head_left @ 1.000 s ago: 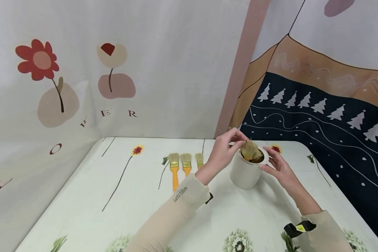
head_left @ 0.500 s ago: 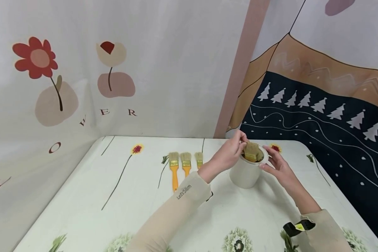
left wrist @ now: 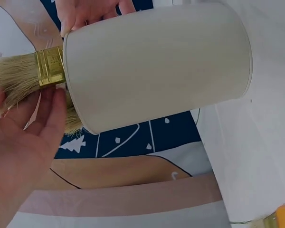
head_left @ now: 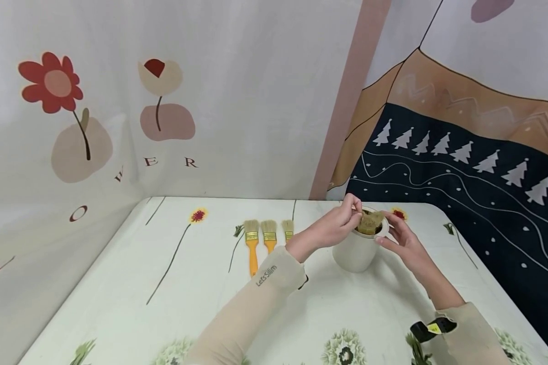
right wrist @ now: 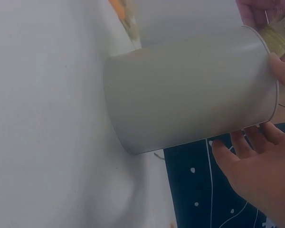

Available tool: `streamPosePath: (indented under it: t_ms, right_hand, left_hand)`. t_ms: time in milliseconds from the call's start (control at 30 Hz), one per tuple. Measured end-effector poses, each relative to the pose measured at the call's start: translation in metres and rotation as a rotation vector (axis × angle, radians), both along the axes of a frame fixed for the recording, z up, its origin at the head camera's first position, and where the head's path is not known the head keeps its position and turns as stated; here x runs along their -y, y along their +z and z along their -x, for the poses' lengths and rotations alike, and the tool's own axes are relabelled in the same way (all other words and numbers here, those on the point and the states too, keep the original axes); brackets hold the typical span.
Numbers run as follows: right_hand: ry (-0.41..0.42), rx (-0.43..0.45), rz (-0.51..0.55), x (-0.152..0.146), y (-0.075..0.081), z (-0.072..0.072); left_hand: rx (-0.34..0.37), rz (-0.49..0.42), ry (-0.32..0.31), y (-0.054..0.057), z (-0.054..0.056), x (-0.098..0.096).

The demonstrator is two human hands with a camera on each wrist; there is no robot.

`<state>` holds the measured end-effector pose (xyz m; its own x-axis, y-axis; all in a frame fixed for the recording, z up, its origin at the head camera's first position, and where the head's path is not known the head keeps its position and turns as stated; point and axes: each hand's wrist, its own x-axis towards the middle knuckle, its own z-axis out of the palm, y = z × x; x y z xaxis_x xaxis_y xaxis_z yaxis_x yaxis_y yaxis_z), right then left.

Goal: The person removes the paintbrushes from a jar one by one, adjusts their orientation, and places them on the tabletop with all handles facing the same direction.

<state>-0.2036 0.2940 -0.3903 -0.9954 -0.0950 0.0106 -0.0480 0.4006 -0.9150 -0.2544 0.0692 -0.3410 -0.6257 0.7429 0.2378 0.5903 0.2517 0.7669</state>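
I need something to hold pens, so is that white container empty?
No: a brush sticks out of the white container, its bristles and metal ferrule showing outside it.

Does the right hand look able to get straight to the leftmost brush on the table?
Probably not: the white container and the left forearm lie between the right hand and the leftmost brush.

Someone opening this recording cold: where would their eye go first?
In the head view, probably to the red flower printed at upper left, or the dark blue panel with white trees at right. Right of centre, the left hand pinches a brush by its bristles at the mouth of a whitish container, which the right hand holds near the rim. Three brushes lie left of it.
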Motion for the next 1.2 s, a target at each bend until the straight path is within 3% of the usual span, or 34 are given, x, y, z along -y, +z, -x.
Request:
streamPosePath:
  t_ms: [333, 500, 800, 1200]
  right_hand:
    - [0.01, -0.008, -0.034, 0.0, -0.002, -0.002]
    - [0.007, -0.011, -0.039, 0.0, -0.001, -0.001]
    - [0.006, 0.003, -0.036, 0.002, 0.0, -0.001]
    - [-0.001, -0.006, -0.044, -0.001, 0.0, -0.001]
  left_hand:
    - [-0.018, -0.012, -0.045, -0.011, -0.003, 0.007]
    - [-0.061, -0.037, 0.022, -0.009, -0.004, 0.009]
    - [-0.006, -0.29, 0.181, 0.0, -0.001, 0.016]
    - [0.053, -0.6, 0.253, 0.026, 0.002, 0.038]
